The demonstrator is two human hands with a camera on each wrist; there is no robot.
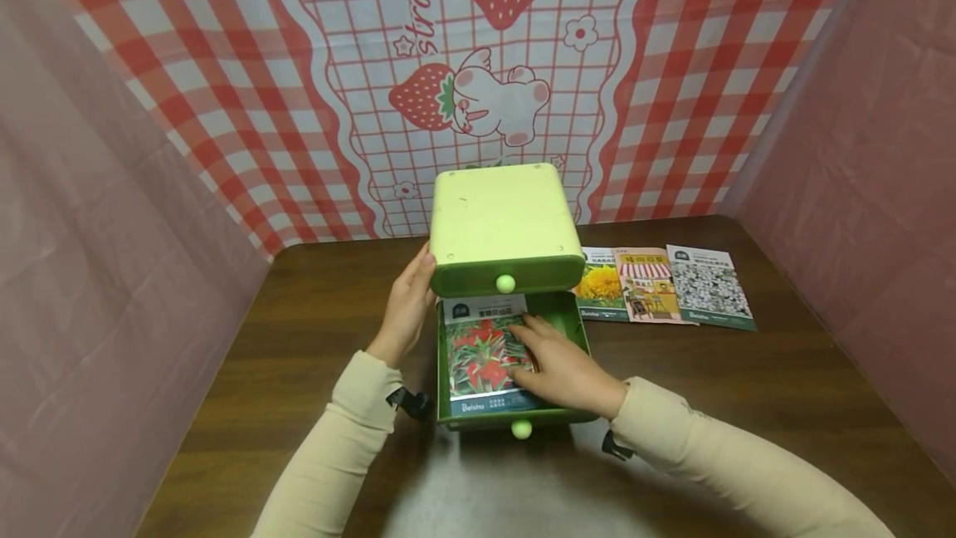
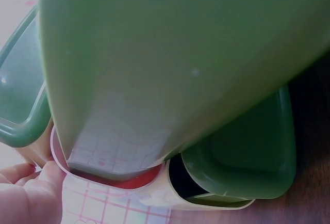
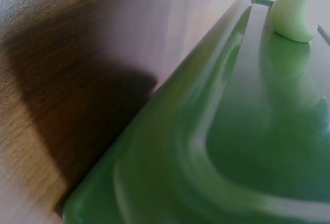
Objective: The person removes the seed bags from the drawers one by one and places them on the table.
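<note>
A small pale yellow-green cabinet point(image 1: 508, 214) stands on the table with a green drawer point(image 1: 560, 314) pulled out below its top drawer point(image 1: 478, 276). In the open drawer lies a seed packet point(image 1: 485, 364) picturing red flowers. My right hand point(image 1: 568, 368) reaches over the drawer's right side, its fingers spread on the packet's right edge. My left hand point(image 1: 406, 305) rests along the cabinet's left side, thumb by the front corner; its fingers point(image 2: 31, 193) touch the side in the left wrist view. Another green drawer front point(image 2: 242, 152) shows there, beyond the pulled-out one.
Right of the cabinet lie three packets: one with yellow flowers point(image 1: 601, 282), one with a shop drawing point(image 1: 648, 285) and one with white flowers point(image 1: 709, 287). A red checked cloth point(image 1: 224, 90) hangs behind the brown table point(image 1: 314, 297). Pink cloths flank both sides.
</note>
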